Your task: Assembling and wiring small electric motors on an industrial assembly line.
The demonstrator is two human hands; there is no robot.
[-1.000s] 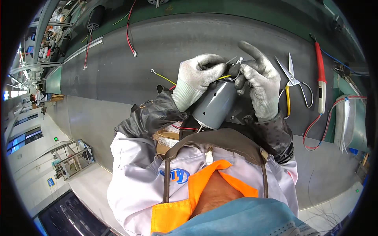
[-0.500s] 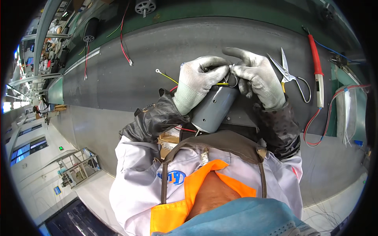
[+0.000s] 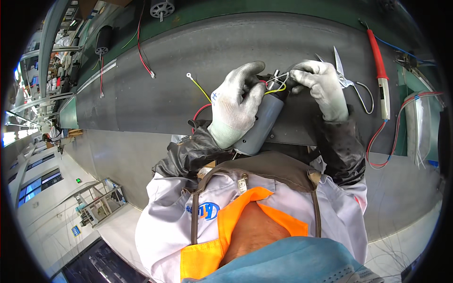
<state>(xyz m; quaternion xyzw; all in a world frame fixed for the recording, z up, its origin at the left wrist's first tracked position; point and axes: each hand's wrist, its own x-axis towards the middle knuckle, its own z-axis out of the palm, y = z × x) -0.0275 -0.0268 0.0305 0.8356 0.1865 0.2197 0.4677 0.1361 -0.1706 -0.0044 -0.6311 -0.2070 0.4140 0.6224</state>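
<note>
A grey cylindrical motor lies tilted in front of me, its shaft end pointing away. At that end, red and yellow wires bend around the metal shaft, and a thin white strip, perhaps a cable tie, loops by them. My right hand, in a white-grey glove, pinches the strip's end between thumb and forefinger. Against the motor's left side rests my gloved left hand, thumb and forefinger apart; its other fingers are partly hidden. A yellow-green wire with a ring terminal sticks out beyond the left hand.
Scissors lie open on the dark mat, right of my right hand. Further right is a red-handled soldering iron with a coiled red cable. More motors with loose wires stand along the far green strip.
My left thumb and forefinger have parted and moved back from the shaft end. My right hand has shifted slightly right, still pinching, and the wires and shaft now show more.
</note>
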